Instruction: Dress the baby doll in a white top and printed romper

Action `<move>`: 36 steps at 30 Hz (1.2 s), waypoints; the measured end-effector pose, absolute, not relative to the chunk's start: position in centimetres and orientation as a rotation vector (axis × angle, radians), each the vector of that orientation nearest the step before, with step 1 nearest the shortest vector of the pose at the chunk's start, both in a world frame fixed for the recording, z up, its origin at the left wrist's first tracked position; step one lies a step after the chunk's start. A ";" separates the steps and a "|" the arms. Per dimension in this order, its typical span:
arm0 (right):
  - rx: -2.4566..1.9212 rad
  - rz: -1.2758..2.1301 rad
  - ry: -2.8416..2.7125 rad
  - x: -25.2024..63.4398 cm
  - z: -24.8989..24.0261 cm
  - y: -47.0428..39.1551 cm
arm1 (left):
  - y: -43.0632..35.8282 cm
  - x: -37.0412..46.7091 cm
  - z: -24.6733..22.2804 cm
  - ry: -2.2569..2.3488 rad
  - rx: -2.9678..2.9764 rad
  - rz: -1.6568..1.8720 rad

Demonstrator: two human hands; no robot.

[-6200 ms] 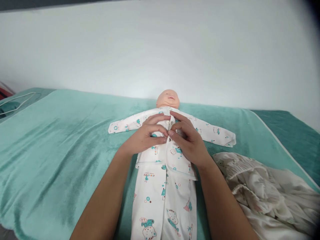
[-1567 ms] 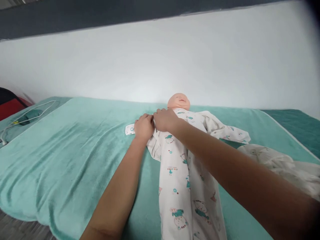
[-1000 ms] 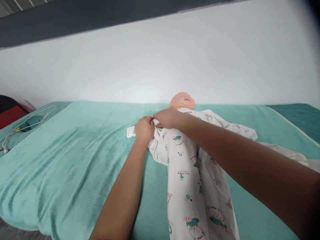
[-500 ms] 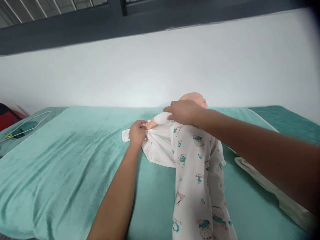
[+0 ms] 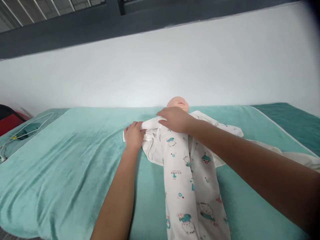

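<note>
A baby doll lies on its back, its bare head [image 5: 178,102] toward the wall. A white baby romper [image 5: 177,186] with teal and pink animal prints covers its body, the legs stretching toward me. My left hand [image 5: 134,134] is closed on the sleeve end; the doll's hand is hidden there. On the doll's shoulder and upper arm, my right hand [image 5: 175,119] rests with curved fingers and the thumb a little apart. The white inner sleeve [image 5: 150,123] runs between my two hands. At the right, the romper's other sleeve [image 5: 231,129] lies spread out.
A teal blanket [image 5: 75,173] with folds covers the bed. White cloth [image 5: 300,158] lies at the right behind my forearm. At the far left are a white cable [image 5: 37,123] and a red and black item [image 5: 10,121]. A white wall [image 5: 150,73] rises behind.
The doll has rolled from its side onto its back, its head shifting left. My right hand moved left and slightly down with it. The doll's hand, visible before, is now covered.
</note>
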State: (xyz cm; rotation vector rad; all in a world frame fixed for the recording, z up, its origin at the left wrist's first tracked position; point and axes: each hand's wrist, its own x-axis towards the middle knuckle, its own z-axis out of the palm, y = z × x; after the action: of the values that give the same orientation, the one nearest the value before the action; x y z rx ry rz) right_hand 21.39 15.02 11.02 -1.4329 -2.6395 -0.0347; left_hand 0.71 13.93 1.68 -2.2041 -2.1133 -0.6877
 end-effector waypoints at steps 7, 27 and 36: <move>-1.632 0.149 -1.938 29.5 7.0 12.7 | 14.2 0.1 1.3 -2.228 -2.133 -0.656; -1.788 -0.197 -1.850 35.5 1.0 10.0 | 9.8 10.4 9.1 -1.664 -2.695 -0.919; -1.820 -0.167 -1.840 35.6 1.3 9.9 | 16.5 24.4 10.3 -1.391 -2.852 0.398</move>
State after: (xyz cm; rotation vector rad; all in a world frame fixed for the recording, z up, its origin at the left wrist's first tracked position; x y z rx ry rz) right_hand 35.57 9.91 1.28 -1.8201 -1.8403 -0.1675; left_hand 24.36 16.52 10.31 -2.8518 -1.3911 0.3983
